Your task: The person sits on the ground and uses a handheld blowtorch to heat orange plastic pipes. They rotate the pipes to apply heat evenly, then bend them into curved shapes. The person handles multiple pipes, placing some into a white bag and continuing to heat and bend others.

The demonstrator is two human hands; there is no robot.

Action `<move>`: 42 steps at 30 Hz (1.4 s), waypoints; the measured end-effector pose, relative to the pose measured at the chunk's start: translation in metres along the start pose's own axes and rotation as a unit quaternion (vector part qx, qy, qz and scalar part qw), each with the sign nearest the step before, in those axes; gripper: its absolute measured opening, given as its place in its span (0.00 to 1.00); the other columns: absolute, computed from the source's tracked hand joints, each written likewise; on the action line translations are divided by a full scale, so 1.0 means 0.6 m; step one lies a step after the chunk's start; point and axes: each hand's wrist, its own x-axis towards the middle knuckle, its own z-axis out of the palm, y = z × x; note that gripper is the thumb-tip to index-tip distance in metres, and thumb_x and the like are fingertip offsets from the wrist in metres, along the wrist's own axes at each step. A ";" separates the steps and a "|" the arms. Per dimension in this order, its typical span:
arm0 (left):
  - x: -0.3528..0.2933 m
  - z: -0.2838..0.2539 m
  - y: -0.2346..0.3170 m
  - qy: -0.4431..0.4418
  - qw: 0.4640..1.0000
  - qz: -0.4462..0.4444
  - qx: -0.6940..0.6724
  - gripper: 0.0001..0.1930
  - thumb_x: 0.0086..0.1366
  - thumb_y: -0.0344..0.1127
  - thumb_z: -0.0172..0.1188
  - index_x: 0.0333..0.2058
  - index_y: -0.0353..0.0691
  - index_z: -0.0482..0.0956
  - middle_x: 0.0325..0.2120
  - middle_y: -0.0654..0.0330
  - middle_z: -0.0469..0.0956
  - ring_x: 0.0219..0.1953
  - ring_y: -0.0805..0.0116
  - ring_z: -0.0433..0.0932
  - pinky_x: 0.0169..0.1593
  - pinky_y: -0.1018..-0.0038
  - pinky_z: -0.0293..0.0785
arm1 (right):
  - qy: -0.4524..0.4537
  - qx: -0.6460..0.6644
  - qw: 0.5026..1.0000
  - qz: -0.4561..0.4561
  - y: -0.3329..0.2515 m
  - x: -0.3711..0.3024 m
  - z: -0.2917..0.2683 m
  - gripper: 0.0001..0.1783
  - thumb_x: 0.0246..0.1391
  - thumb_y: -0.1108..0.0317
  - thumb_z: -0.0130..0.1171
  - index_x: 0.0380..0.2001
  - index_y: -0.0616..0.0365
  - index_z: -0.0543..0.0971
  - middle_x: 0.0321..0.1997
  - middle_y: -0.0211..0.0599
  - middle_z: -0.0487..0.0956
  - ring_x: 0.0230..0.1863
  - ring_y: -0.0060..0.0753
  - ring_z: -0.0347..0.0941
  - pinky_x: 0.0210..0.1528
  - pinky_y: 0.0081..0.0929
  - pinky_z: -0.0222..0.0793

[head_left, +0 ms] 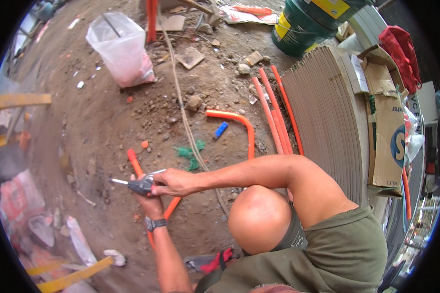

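Observation:
My left hand (151, 206), with a dark watch on its wrist, is closed under a dark grey hand tool (140, 185) with a bright metal tip pointing left. My right hand (178, 182) comes across from the right and grips the same tool from above. The tool's exact kind is hard to make out, since my fingers cover part of it. An orange plastic pipe (172, 208) runs slantwise behind my hands, with a red end at its upper left. Whether my left fingers also touch this pipe is hidden.
Ahead lie a bent orange pipe (247, 124), a blue cylinder (221, 130) and green netting (190, 154). A cable (178, 88) crosses the dirt. Straight pipes (274, 112) lie beside stacked sheets (322, 107). A white sack (116, 51) and green buckets (298, 29) stand farther off.

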 end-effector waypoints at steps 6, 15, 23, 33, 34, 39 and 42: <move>0.015 0.018 0.048 -0.033 0.998 0.036 0.041 0.50 0.54 0.41 0.79 0.68 0.31 0.58 0.47 0.59 0.75 0.48 0.67 0.76 0.57 0.67 0.72 | 0.040 -0.065 0.984 0.158 0.063 -0.058 -0.048 0.38 0.61 0.32 0.59 0.46 0.63 0.81 0.40 0.58 0.83 0.46 0.59 0.81 0.50 0.50 0.74; 0.024 0.007 -0.001 -0.076 0.997 0.009 0.013 0.35 0.52 0.33 0.80 0.57 0.34 0.72 0.44 0.61 0.78 0.47 0.69 0.76 0.56 0.69 0.73 | 0.114 -0.135 0.913 0.367 0.031 -0.277 -0.186 0.27 0.61 0.46 0.65 0.45 0.62 0.84 0.41 0.52 0.85 0.44 0.45 0.83 0.49 0.41 0.76; 0.073 -0.004 0.066 -0.056 0.985 0.045 0.155 0.30 0.52 0.43 0.80 0.50 0.36 0.78 0.42 0.58 0.80 0.46 0.62 0.79 0.54 0.65 0.75 | 0.257 -0.026 0.881 0.397 -0.002 -0.364 -0.177 0.19 0.62 0.54 0.64 0.42 0.63 0.82 0.33 0.35 0.81 0.34 0.25 0.79 0.35 0.30 0.76; 0.307 0.087 0.018 -0.076 0.994 0.057 0.050 0.15 0.54 0.42 0.79 0.35 0.43 0.86 0.36 0.62 0.88 0.41 0.66 0.86 0.49 0.70 0.80 | 0.203 -0.046 0.895 0.395 -0.034 -0.344 -0.137 0.20 0.62 0.56 0.63 0.47 0.63 0.81 0.32 0.36 0.80 0.35 0.28 0.77 0.40 0.32 0.72; 0.303 0.106 0.031 -0.066 0.991 0.064 0.095 0.16 0.53 0.42 0.80 0.36 0.44 0.86 0.36 0.63 0.87 0.41 0.69 0.85 0.49 0.70 0.80 | 0.195 -0.063 0.892 0.402 -0.028 -0.350 -0.134 0.20 0.62 0.56 0.63 0.47 0.63 0.81 0.32 0.37 0.80 0.35 0.29 0.77 0.41 0.33 0.72; 0.332 0.130 -0.005 -0.102 0.987 0.115 0.041 0.27 0.52 0.45 0.81 0.48 0.43 0.82 0.40 0.62 0.86 0.43 0.67 0.84 0.52 0.67 0.80 | 0.128 -0.128 0.893 0.411 -0.015 -0.346 -0.116 0.21 0.61 0.56 0.64 0.47 0.64 0.81 0.33 0.41 0.82 0.37 0.33 0.79 0.43 0.36 0.74; 0.327 0.134 0.029 -0.117 0.981 0.141 0.058 0.33 0.51 0.47 0.82 0.52 0.42 0.79 0.44 0.60 0.85 0.46 0.65 0.83 0.54 0.65 0.79 | 0.103 -0.136 0.893 0.417 -0.020 -0.336 -0.103 0.22 0.61 0.56 0.64 0.47 0.64 0.81 0.33 0.43 0.82 0.38 0.34 0.80 0.43 0.36 0.75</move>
